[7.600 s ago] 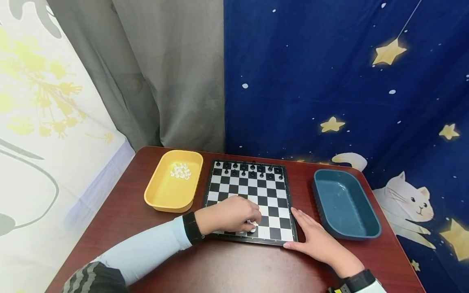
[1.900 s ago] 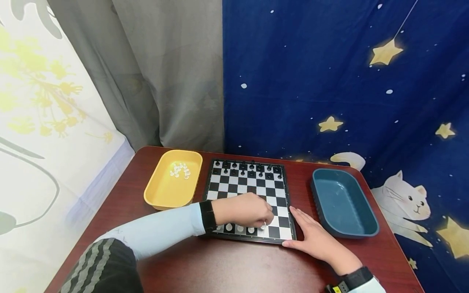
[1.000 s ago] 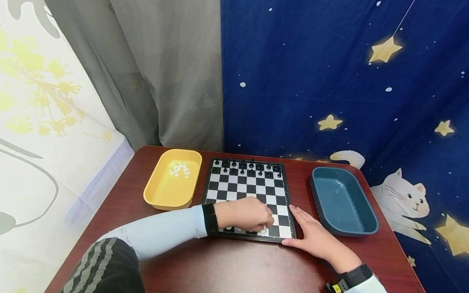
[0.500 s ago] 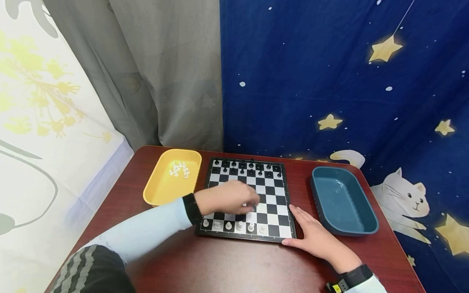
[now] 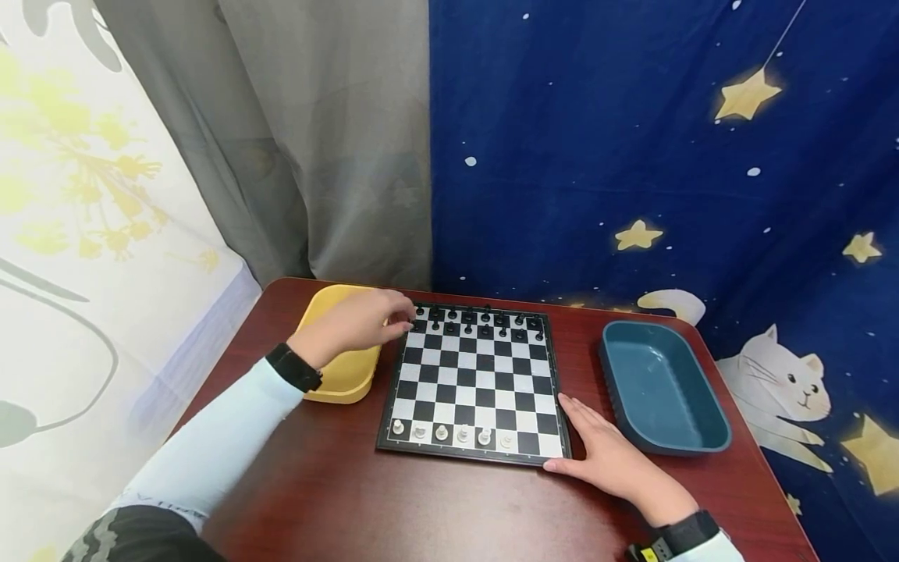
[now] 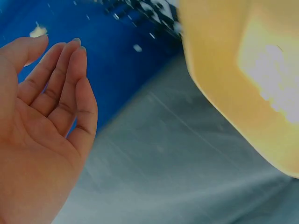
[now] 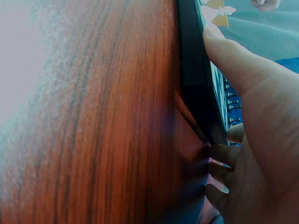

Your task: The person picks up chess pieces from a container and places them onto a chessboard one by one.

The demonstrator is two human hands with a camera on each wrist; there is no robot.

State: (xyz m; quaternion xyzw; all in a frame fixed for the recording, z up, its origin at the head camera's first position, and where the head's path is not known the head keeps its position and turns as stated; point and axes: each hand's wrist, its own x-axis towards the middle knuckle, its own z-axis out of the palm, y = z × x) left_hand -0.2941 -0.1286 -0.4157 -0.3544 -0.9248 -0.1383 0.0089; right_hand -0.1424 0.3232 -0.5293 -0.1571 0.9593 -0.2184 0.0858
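Note:
My left hand (image 5: 358, 320) hovers over the yellow tray (image 5: 351, 382), fingers loosely bent. In the left wrist view its palm shows and nothing is held; white chess pieces (image 6: 275, 79) lie washed out by glare in the tray. My right hand (image 5: 611, 460) rests at the near right corner of the chessboard (image 5: 485, 376), fingers straight along the right edge and thumb at the front. Several white chess pieces (image 5: 463, 434) stand along the board's nearest row, from the left corner rightward; the row's two rightmost squares are bare. Two rows of black chess pieces (image 5: 468, 317) fill the far side.
A dark teal tray (image 5: 667, 390) sits to the right of the board, with nothing visible inside it. The brown table (image 5: 421, 515) ends in front of a grey curtain (image 5: 358, 156) and a blue star-patterned curtain (image 5: 597, 156).
My left hand has let go of a white chess piece in the near row and swung left and away to the yellow tray. That row has grown rightward. My right hand stays at the corner.

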